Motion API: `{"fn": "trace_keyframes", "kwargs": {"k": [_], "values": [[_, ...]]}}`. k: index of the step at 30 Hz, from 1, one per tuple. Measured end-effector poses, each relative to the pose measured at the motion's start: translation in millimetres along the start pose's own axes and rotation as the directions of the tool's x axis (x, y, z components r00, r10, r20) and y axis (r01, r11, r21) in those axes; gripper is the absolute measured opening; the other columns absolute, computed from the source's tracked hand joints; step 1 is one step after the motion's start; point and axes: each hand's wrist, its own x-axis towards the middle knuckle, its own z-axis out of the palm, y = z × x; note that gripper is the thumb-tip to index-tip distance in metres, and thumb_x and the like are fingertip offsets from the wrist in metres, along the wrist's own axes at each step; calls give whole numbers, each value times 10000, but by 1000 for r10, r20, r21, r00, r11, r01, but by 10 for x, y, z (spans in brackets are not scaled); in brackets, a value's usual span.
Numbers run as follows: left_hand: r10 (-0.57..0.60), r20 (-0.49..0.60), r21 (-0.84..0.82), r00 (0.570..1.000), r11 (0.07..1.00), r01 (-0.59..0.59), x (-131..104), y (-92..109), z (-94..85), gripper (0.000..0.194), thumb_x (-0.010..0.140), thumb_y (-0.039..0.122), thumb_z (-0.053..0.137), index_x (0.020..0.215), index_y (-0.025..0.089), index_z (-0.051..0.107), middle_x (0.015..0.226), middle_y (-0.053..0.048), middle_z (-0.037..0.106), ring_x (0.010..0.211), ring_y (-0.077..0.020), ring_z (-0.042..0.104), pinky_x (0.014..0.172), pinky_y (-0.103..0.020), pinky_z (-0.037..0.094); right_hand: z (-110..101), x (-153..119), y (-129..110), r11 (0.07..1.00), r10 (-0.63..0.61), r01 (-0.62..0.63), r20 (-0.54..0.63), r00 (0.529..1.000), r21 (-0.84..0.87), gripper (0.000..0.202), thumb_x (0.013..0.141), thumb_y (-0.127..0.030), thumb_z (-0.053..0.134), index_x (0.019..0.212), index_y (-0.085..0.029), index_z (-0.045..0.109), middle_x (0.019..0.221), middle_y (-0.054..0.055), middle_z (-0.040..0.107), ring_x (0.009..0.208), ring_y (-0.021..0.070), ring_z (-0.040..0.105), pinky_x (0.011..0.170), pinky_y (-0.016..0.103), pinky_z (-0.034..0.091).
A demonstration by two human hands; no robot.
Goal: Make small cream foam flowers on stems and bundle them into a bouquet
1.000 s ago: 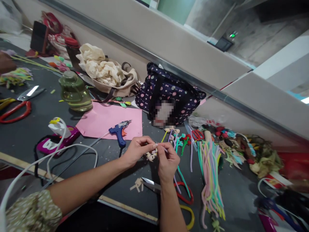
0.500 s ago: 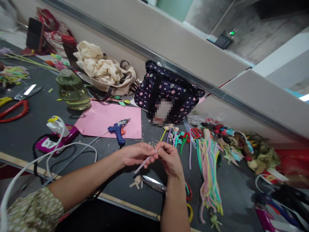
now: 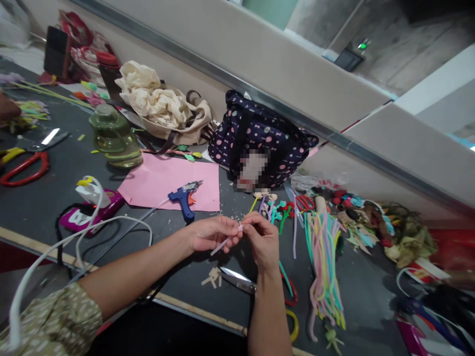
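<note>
A pale lilac pipe cleaner (image 3: 220, 245) is pinched between both hands above the table. My left hand (image 3: 214, 234) grips it with closed fingers, and its free end sticks out below them toward the lower left. At the pipe cleaner's upper end, the thumb and fingers of my right hand (image 3: 262, 238) press together around a small curled part. Scissors (image 3: 237, 279) lie under my right wrist, their handles partly hidden by the forearm. Beside the blades sits a little pile of beige strips (image 3: 213, 278).
A blue glue gun (image 3: 183, 199) rests on pink paper (image 3: 166, 180). Bundled pastel pipe cleaners (image 3: 322, 267) lie to the right. Behind stand a dotted navy bag (image 3: 260, 133) and a green bottle (image 3: 117, 141). A white cable (image 3: 48, 257) crosses the left side. Another person's hand (image 3: 8, 107) shows far left.
Both hands stay together on the pipe cleaner, with small finger movements. The view has shifted slightly. Another person's hand has come into view at the far left edge.
</note>
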Motion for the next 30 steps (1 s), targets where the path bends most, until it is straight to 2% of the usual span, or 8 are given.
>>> {"fn": "trace_keyframes", "kwargs": {"k": [4, 9, 13, 18, 21, 25, 28, 30], "values": [[70, -37, 36, 997, 997, -69, 20, -24, -19, 232, 638, 262, 793, 726, 98, 656, 624, -25, 626, 490, -80, 551, 494, -202, 467, 10, 12, -8, 991, -98, 99, 15, 995, -85, 53, 772, -207, 670, 720, -202, 670, 728, 3, 557, 711, 135, 524, 657, 257, 405], [250, -80, 158, 965, 959, -235, 32, -45, -5, 222, 634, 269, 789, 694, 109, 649, 635, -22, 617, 526, -87, 551, 533, -216, 458, -24, -7, 12, 997, 14, -12, 21, 1000, -77, 111, 778, -251, 653, 693, -187, 625, 703, -6, 527, 651, 119, 490, 588, 239, 377], [429, -115, 393, 896, 848, -355, 8, -38, 54, 252, 676, 340, 753, 704, 113, 650, 627, -9, 590, 549, -86, 522, 560, -217, 420, -43, -11, 24, 989, 148, -148, -2, 989, 4, 131, 762, -269, 667, 701, -166, 614, 649, -31, 493, 537, 70, 393, 489, 200, 298], [599, -123, 616, 791, 671, -412, 4, -32, 104, 253, 729, 359, 695, 699, 112, 646, 635, -8, 572, 578, -95, 501, 570, -222, 383, -15, -2, 42, 966, 245, -241, -41, 969, 92, 147, 751, -286, 679, 718, -152, 628, 574, -51, 464, 467, 46, 317, 434, 184, 222], [710, -92, 735, 698, 522, -434, 19, -39, 101, 228, 765, 334, 661, 700, 116, 660, 654, -12, 571, 614, -100, 495, 591, -222, 372, 15, 2, 65, 982, 187, -185, -80, 979, 37, 135, 774, -295, 658, 758, -161, 650, 605, -41, 488, 470, 50, 332, 432, 189, 235], [794, -42, 808, 606, 384, -447, 33, -66, 94, 212, 803, 313, 627, 713, 126, 670, 661, -15, 567, 636, -105, 498, 619, -226, 373, 61, 8, 57, 981, -11, -12, -117, 993, -193, 120, 815, -277, 608, 785, -182, 676, 723, -4, 554, 544, 80, 427, 480, 211, 319], [817, -36, 808, 576, 363, -465, 37, -83, 97, 212, 816, 306, 614, 711, 128, 664, 668, -20, 571, 649, -112, 512, 636, -232, 385, 88, 9, 41, 953, -95, 59, -108, 990, -297, 132, 837, -261, 578, 801, -194, 685, 755, 9, 570, 589, 98, 468, 514, 224, 354], [817, -31, 797, 575, 367, -479, 34, -81, 99, 211, 817, 308, 614, 715, 131, 668, 676, -24, 580, 658, -116, 522, 648, -236, 393, 94, 8, 49, 964, -76, 40, -128, 989, -262, 130, 832, -271, 586, 797, -195, 685, 732, 4, 561, 565, 95, 460, 499, 224, 350]]}}
